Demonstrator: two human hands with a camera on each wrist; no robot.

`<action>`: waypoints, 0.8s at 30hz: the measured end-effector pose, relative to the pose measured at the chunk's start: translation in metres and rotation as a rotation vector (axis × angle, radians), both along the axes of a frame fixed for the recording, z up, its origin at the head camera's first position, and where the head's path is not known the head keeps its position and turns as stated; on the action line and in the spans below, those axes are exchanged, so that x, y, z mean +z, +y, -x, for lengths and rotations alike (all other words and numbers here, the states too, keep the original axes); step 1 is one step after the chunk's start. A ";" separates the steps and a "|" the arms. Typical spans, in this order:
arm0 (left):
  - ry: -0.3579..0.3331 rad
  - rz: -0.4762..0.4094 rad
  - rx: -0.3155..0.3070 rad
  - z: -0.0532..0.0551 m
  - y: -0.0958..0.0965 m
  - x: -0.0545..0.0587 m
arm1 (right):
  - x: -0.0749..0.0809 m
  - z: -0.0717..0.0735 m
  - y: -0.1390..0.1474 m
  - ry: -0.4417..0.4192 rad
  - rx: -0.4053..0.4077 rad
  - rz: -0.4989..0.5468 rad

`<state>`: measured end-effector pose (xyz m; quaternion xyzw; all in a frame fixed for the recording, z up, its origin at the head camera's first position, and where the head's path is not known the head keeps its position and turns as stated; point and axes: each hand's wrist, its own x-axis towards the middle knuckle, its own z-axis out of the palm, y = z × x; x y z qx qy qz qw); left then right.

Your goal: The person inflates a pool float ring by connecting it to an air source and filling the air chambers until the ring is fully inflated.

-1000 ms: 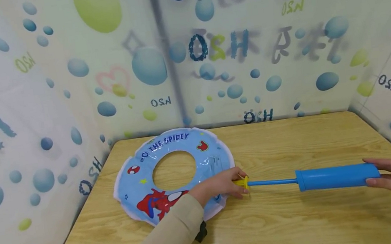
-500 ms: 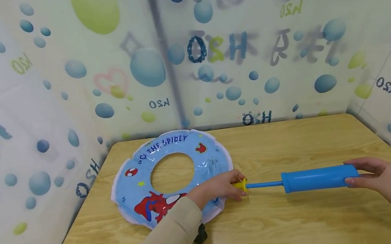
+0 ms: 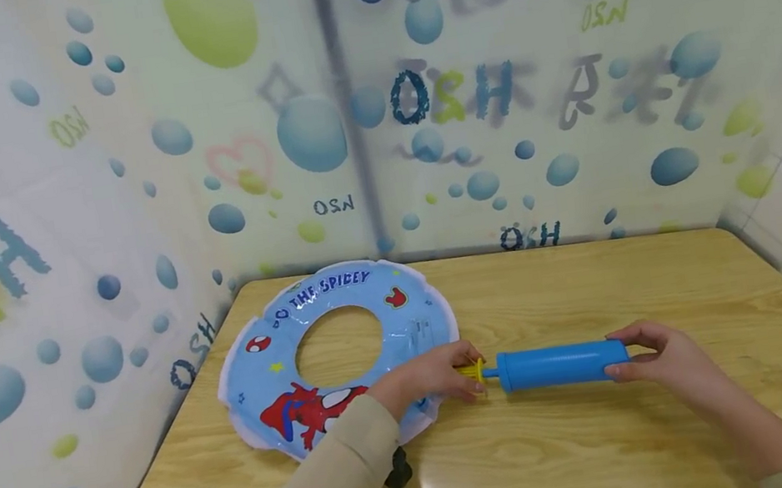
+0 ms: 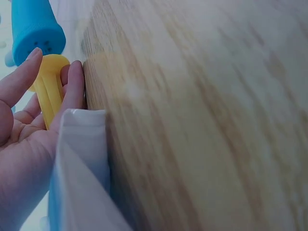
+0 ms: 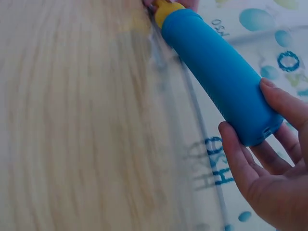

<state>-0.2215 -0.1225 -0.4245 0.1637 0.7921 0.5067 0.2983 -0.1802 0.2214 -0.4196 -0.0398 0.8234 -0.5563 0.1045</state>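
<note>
Pump (image 3: 563,364), a blue plastic cylinder with ribbed collar (image 4: 42,37)

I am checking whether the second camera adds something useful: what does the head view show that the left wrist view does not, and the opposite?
Only the head view: the right hand holding the blue pump barrel at its far end, the red figure printed on the inflatable ring, and a small black object by the left sleeve.

Only the left wrist view: small holes in the barrel's handle-side end.

Both: the left hand holding the yellow handle, parts of barrel and ring, and the wooden table.
</note>
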 end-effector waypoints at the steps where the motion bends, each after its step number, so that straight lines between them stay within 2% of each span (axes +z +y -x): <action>1: 0.013 0.014 -0.006 0.000 0.000 0.000 | -0.001 0.000 -0.004 -0.002 -0.004 0.001; 7: 0.118 0.145 -0.026 0.004 -0.002 0.001 | 0.000 -0.003 -0.024 0.020 -0.025 0.010; 10: 0.134 0.175 -0.019 0.005 -0.003 0.000 | 0.002 -0.004 -0.029 0.028 -0.042 0.000; 17: 0.083 0.109 0.042 0.003 -0.004 -0.002 | 0.007 -0.008 -0.029 0.047 -0.033 -0.005; 21: 0.104 0.094 0.074 0.002 -0.003 -0.003 | 0.010 -0.008 -0.021 0.058 -0.027 -0.013; 24: 0.121 0.080 0.076 0.001 -0.001 -0.005 | 0.013 -0.010 -0.009 0.057 -0.028 -0.021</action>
